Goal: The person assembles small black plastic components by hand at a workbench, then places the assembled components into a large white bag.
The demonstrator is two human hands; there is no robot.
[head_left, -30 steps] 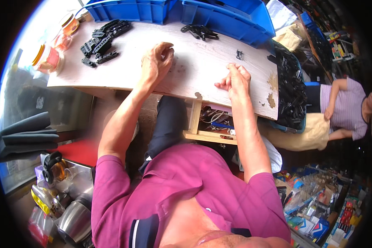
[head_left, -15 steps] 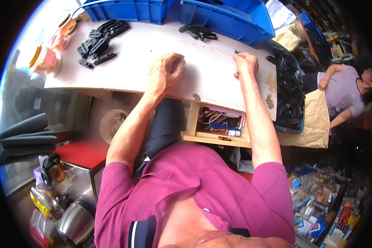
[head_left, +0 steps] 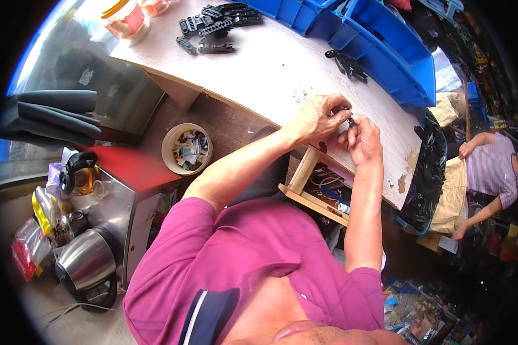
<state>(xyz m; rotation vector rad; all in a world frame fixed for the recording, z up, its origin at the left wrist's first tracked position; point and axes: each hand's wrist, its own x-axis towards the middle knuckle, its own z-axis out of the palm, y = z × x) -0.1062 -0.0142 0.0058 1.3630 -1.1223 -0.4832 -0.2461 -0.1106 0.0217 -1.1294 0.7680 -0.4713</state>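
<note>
The left hand (head_left: 319, 118) and the right hand (head_left: 364, 140) are brought together over the near edge of the pale wooden worktable (head_left: 270, 69), and a small dark part (head_left: 350, 121) is pinched between their closed fingertips.

Matt pale wood tabletop (head_left: 259, 69) (stained); glossy metal kettle (head_left: 86, 261); blue plastic bins (head_left: 385, 46).

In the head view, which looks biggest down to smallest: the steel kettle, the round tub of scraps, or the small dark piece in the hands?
1. Steel kettle, nearer the camera.
2. Round tub, close in size, so unsure.
3. Small dark piece, pinched between left hand and right hand.
</note>
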